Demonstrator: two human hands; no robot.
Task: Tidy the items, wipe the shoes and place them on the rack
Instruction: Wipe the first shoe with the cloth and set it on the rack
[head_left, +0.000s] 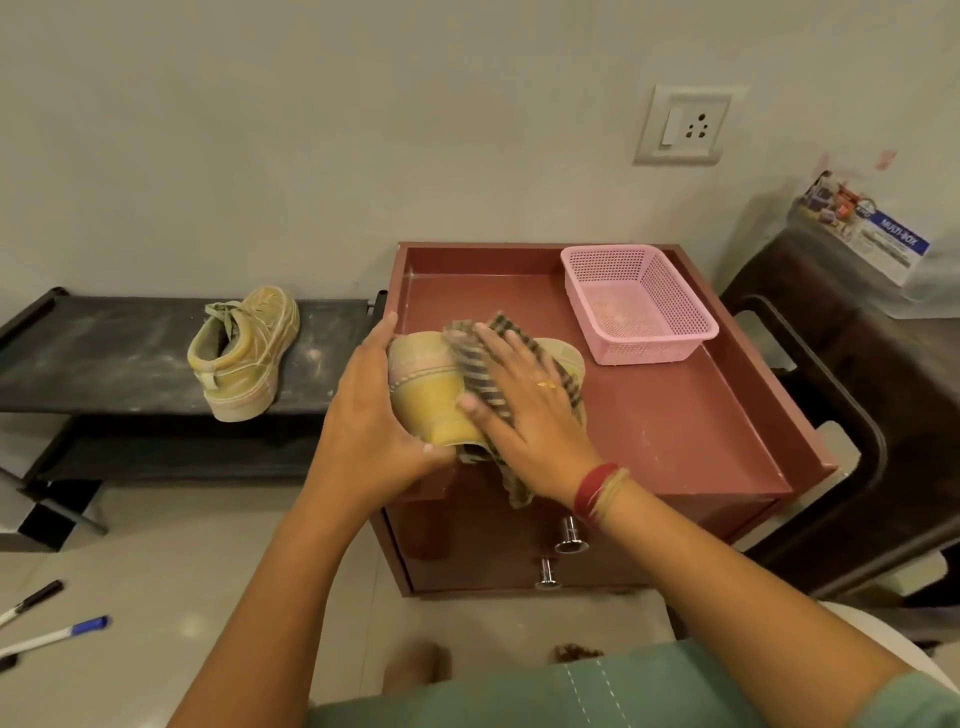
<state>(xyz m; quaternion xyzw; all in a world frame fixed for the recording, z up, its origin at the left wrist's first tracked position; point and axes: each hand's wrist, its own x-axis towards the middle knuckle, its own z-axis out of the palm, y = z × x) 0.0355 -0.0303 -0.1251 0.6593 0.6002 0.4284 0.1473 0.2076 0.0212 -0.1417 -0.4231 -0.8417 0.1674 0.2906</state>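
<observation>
A tan shoe (423, 384) lies on the red-brown cabinet top (675, 415). My left hand (374, 415) grips its heel end, fingers over the far side and thumb below. My right hand (524, 410) lies flat with straight fingers on a checked cloth (480, 364) and presses it against the shoe's side. The cloth's lower end hangs over the cabinet's front edge. The matching shoe (244, 353) stands on the top shelf of the low black rack (104, 353) at left.
A pink mesh basket (639, 304) stands at the cabinet top's back right. Two drawer knobs (569, 535) stick out below. Two pens (57, 634) lie on the floor at lower left. A dark stool (831, 364) and a wall socket (683, 124) are to the right.
</observation>
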